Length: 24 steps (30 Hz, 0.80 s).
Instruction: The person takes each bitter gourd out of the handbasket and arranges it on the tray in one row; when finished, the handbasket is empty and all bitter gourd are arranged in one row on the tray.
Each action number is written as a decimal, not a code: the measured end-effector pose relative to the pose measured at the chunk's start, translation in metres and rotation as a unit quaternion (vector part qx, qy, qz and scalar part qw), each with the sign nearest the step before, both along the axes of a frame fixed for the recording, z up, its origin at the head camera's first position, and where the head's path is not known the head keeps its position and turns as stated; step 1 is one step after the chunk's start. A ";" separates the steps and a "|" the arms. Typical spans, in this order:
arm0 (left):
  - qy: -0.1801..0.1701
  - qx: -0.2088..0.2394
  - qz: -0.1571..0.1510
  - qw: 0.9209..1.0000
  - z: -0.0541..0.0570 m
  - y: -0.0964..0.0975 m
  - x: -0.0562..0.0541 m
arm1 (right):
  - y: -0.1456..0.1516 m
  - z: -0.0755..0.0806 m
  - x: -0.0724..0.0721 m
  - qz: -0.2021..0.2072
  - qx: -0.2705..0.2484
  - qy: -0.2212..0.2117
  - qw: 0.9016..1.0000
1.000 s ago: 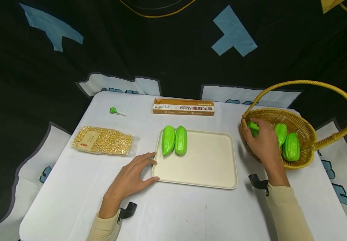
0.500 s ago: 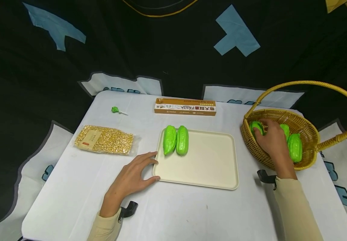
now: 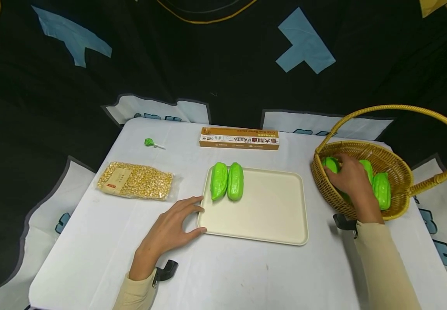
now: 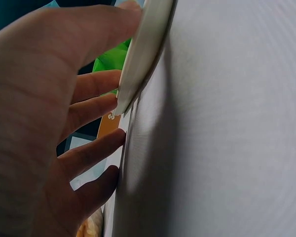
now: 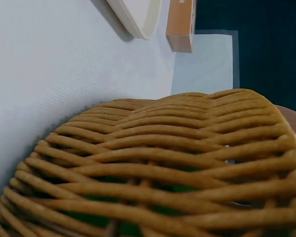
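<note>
Fingers parted and slightly bent, touches the left edge of the cream tray [image 3: 270,211] with the left hand [image 3: 167,226]. Reaches inside the wicker basket [image 3: 323,185] with the right hand [image 3: 350,175], thumb at a green vegetable [image 3: 331,164]; with fingertips partly hidden, cannot tell whether pinching. Has more vegetables [image 3: 382,192] beside that hand and a green pair [image 3: 218,181] on the tray.

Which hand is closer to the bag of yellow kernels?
Left. The left hand is at the left edge of the tray, just nearer the person than the bag; the right hand reaches into the basket, beyond the tray's other side.
</note>
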State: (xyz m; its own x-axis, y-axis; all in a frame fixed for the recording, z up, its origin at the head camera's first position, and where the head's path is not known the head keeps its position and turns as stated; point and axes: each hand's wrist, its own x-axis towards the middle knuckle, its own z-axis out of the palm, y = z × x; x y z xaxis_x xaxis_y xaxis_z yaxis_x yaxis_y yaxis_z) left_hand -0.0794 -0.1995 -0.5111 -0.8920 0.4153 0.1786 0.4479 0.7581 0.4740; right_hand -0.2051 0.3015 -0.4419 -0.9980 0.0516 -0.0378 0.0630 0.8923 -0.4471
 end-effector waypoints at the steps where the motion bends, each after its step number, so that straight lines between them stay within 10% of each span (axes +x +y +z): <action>1: 0.000 0.000 0.000 1.000 0.000 0.000 0.000 | 0.000 0.001 -0.001 0.003 0.000 -0.002 1.000; 24: 0.003 0.004 -0.001 1.000 0.001 0.000 0.000 | 0.003 0.007 0.009 -0.033 -0.038 0.063 0.997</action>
